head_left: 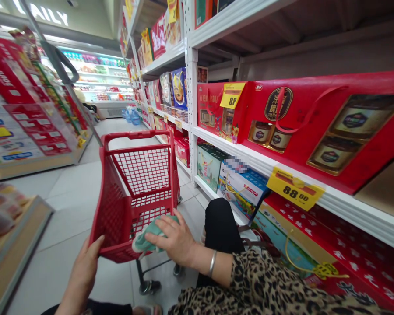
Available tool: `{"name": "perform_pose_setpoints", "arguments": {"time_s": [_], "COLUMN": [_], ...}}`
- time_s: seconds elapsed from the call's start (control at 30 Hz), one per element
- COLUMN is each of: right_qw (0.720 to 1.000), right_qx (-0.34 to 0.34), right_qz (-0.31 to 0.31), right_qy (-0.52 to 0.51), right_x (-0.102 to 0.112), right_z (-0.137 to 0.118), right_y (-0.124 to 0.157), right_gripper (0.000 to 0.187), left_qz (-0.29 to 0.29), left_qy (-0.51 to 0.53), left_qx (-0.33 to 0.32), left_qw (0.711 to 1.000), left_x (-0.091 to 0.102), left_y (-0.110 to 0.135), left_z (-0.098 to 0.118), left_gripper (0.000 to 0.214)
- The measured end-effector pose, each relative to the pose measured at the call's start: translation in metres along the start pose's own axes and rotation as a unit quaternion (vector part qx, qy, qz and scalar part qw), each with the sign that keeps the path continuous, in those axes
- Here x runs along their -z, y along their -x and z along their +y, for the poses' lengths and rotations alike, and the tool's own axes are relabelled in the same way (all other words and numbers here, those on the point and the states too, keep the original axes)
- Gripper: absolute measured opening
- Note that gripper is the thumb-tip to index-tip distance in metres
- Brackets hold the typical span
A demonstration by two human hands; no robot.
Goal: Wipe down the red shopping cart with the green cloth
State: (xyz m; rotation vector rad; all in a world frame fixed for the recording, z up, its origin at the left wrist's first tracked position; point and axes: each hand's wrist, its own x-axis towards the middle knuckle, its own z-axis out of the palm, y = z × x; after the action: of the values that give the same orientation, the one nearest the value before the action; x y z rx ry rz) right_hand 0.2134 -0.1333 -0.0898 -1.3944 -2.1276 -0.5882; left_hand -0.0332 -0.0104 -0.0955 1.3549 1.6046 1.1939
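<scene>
A small red plastic shopping cart (141,183) stands on the aisle floor in front of me. My left hand (85,267) grips the cart's near bottom corner, fingers curled round the rim. My right hand (172,238) presses a green cloth (144,240) flat against the cart's near edge, fingers stretched over it. A silver bangle sits on my right wrist, and a leopard-print sleeve covers that arm.
White shelving (282,162) on the right holds red gift boxes (315,118) and yellow price tags (293,188). Boxed goods (239,183) fill the bottom shelf. A display stand (33,113) rises on the left, and a low counter (16,245) sits at the near left. The tiled aisle runs ahead.
</scene>
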Motion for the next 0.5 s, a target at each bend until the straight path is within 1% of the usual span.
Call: {"name": "perform_pose_setpoints", "arguments": {"time_s": [0.1,0.17,0.23,0.33,0.5], "right_qw": [0.999,0.998,0.997,0.996,0.995], "right_qx": [0.027,0.042,0.054,0.058,0.06], "right_qz": [0.024,0.045,0.056,0.061,0.08], "right_qy": [0.012,0.011,0.003,-0.015,-0.027], "right_x": [0.002,0.003,0.003,0.002,0.001], "right_z": [-0.003,-0.003,-0.003,-0.002,0.001], "right_y": [0.0,0.001,0.003,0.005,0.006], "right_gripper": [0.03,0.029,0.029,0.029,0.029], "left_qz": [-0.024,-0.018,-0.027,-0.056,-0.068], "left_qy": [0.052,0.065,0.062,0.044,0.026], "left_qx": [0.06,0.075,0.078,0.063,0.057], "left_qw": [0.997,0.995,0.995,0.995,0.996], "left_x": [0.008,0.013,0.017,0.022,0.029], "left_y": [-0.003,-0.003,-0.002,0.0,-0.005], "left_z": [0.001,0.003,0.006,0.01,0.012], "left_gripper": [0.043,0.048,0.054,0.062,0.069]}}
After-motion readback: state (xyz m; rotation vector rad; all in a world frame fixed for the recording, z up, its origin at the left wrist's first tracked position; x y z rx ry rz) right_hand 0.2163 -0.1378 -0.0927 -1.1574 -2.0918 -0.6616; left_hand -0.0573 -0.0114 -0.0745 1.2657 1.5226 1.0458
